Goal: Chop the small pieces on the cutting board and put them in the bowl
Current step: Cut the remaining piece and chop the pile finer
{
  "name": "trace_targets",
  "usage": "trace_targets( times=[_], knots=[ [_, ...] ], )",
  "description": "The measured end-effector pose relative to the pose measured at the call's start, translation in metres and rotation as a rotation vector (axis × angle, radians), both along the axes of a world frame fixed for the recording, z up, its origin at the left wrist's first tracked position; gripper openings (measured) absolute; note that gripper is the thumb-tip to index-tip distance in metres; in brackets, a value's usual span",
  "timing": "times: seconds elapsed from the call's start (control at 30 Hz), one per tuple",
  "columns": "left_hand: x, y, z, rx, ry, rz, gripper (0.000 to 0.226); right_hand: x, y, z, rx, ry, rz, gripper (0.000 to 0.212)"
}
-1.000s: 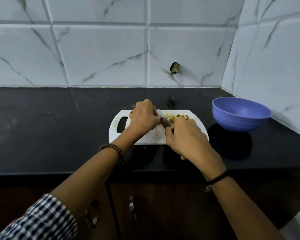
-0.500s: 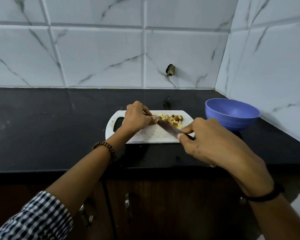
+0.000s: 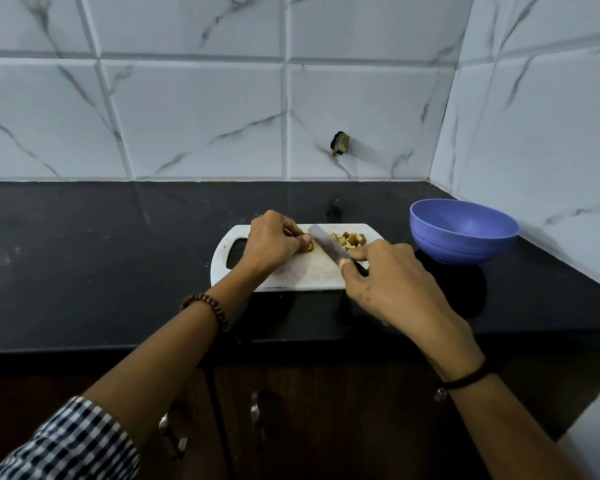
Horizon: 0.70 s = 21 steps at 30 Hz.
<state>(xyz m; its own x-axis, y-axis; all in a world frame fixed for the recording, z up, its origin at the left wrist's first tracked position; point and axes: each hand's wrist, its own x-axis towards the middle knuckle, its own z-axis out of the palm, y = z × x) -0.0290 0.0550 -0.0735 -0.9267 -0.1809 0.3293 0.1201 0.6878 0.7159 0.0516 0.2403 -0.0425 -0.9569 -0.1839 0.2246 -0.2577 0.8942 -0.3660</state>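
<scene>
A white cutting board [image 3: 309, 275] lies on the black counter. My left hand [image 3: 274, 242] pinches a brown-and-yellow piece [image 3: 307, 246] against the board. My right hand [image 3: 392, 278] grips a knife [image 3: 328, 245]; its blade slants up and left across the board, just right of the held piece. A small heap of chopped pieces [image 3: 350, 239] lies at the board's far right. The purple bowl [image 3: 463, 230] stands to the right of the board, and I see nothing inside it.
The black counter [image 3: 101, 258] runs to the left and meets white marble-look tiles at the back and right. A dark hole [image 3: 340, 143] marks the back wall. Dark cabinet doors with metal handles [image 3: 255, 408] lie below the counter edge.
My right hand has drawn back toward me and to the right, and the knife blade now shows in full. My left hand keeps its hold on the piece, now set apart from the chopped heap.
</scene>
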Motion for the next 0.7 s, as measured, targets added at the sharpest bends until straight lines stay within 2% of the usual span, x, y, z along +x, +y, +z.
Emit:
trace_targets(
  times=[0.17,0.3,0.47,0.7],
  knots=[
    [-0.002,-0.005,0.001,-0.006,-0.007,0.032,0.026,-0.004,0.001,-0.005,-0.033,0.04,0.013,0.034],
    [-0.002,-0.014,0.003,-0.072,0.009,0.051,0.018,-0.002,-0.004,-0.006,-0.022,0.066,0.028,0.037],
    [0.006,-0.029,0.004,-0.178,0.081,0.075,0.018,0.003,-0.012,-0.008,0.065,-0.01,0.072,0.036],
    [0.019,-0.057,-0.003,-0.273,0.108,0.169,0.011,-0.001,-0.003,-0.006,0.101,0.02,-0.014,0.037]
  ],
)
